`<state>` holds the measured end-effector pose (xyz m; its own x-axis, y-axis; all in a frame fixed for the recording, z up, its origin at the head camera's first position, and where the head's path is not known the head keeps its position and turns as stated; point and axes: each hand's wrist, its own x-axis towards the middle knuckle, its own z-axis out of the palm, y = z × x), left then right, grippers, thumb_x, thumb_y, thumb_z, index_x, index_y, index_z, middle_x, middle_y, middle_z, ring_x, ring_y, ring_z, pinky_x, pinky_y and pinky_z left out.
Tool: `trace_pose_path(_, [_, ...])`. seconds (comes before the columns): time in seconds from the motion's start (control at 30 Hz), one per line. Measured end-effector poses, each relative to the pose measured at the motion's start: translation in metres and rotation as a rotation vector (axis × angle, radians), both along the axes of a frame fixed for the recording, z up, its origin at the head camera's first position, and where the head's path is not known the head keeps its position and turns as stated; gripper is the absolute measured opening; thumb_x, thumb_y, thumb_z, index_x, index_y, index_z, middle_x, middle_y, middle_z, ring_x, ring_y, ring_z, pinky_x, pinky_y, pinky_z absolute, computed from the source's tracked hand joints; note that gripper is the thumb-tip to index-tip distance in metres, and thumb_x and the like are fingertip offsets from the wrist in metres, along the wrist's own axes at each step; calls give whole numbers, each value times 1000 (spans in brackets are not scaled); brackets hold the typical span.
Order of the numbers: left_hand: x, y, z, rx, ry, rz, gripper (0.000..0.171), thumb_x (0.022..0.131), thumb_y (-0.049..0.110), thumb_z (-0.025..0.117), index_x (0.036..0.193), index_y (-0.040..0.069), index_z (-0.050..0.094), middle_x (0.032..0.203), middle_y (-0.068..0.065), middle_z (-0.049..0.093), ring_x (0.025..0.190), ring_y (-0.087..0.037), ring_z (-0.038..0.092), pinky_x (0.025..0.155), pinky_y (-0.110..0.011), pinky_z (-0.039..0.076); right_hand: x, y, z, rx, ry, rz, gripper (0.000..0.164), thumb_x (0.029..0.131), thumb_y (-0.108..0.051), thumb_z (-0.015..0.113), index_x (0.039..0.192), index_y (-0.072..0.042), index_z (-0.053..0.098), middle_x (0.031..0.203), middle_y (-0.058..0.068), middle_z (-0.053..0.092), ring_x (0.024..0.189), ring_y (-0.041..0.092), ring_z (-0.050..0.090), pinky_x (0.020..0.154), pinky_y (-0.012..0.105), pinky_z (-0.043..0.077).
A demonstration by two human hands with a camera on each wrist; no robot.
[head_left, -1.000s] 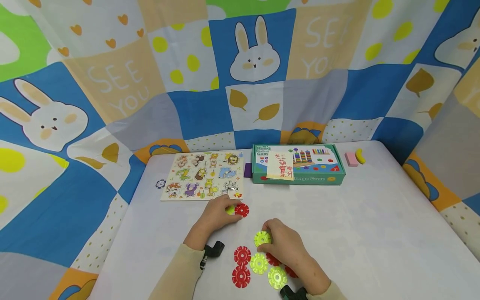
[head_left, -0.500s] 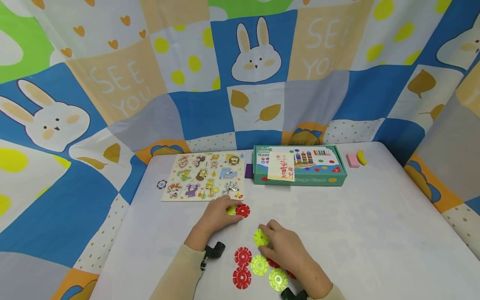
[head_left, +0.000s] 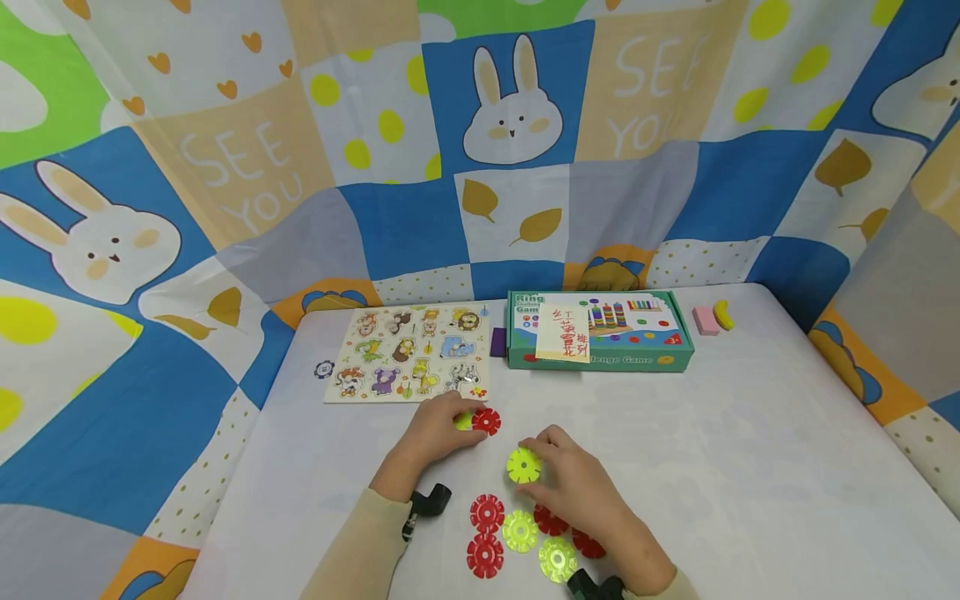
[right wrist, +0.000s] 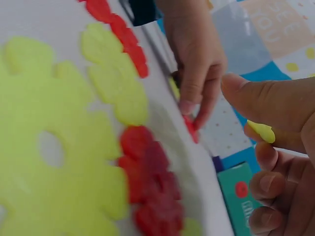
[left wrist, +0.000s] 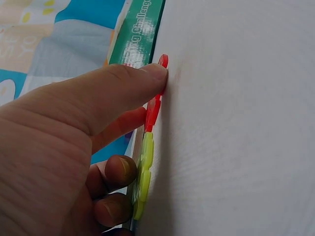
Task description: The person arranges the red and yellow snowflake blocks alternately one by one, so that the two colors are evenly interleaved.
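My left hand (head_left: 435,429) grips a red snowflake disc (head_left: 487,422) at its edges between thumb and fingers, just in front of the puzzle board. Beside it a yellow-green disc (head_left: 463,421) is partly covered by the same hand; in the left wrist view the yellow-green disc (left wrist: 143,174) lines up end to end with the red one. My right hand (head_left: 581,483) pinches another yellow-green snowflake disc (head_left: 523,466) between thumb and index finger. Under and near it lie red discs (head_left: 485,555) and yellow-green discs (head_left: 557,559), several in all.
An animal puzzle board (head_left: 408,354) lies at the back left, with a small flower-shaped piece (head_left: 324,369) beside it. Right of the board are a purple block (head_left: 498,342) and a green game box (head_left: 600,360) bearing a handwritten note (head_left: 562,332). Farther right sit a pink block (head_left: 706,321) and a yellow banana-shaped piece (head_left: 723,314).
My right hand has moved a little away from me with its yellow-green disc, uncovering more of the red discs beneath. The left hand keeps its place on the red disc.
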<state>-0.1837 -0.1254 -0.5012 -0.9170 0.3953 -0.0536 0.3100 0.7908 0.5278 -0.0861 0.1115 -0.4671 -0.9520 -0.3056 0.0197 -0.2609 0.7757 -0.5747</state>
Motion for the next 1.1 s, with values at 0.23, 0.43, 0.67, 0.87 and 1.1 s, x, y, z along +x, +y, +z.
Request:
trace_pose_path(0.23, [-3,-1,-1,-1,9,8,45,77,52,72,119,36,65,88,12,51,76,-11,47,65,-28,41,-10,8,36,-59,65,-32,55,68,-39,83,118,-24,66,95,-14,44,84,12,51,66,21,46])
trace_pose_path(0.43, [-5,-2,-2,-19,0,4,47,77,54,71,120,36,64,91,13,52,78,-10,47,66,-27,40,-24,13,61,-83,153,2,57,67,-44,80,119,-24,66,95,-13,45,83,9,48,64,21,45])
trace_pose_path(0.67, [-5,-1,-4,-15,10,-1,46,76,53,71,118,35,65,98,13,55,84,-10,48,74,-29,42,-42,16,69,-96,166,-26,60,68,-43,80,121,-20,65,95,-7,45,78,13,45,60,25,43])
trace_pose_path(0.87, [-3,-1,-7,-18,8,-8,44,77,53,70,118,37,64,99,13,55,85,-9,48,76,-31,42,-55,18,59,-102,119,-51,62,67,-45,80,121,-18,65,93,-3,47,75,15,42,57,28,40])
trace_pose_path(1.1, [-3,-3,-8,-16,21,-30,42,80,49,69,119,38,63,100,14,55,85,-8,48,75,-31,43,-69,13,33,-155,-10,-71,59,66,-41,83,118,-18,67,93,-6,51,81,21,49,63,30,45])
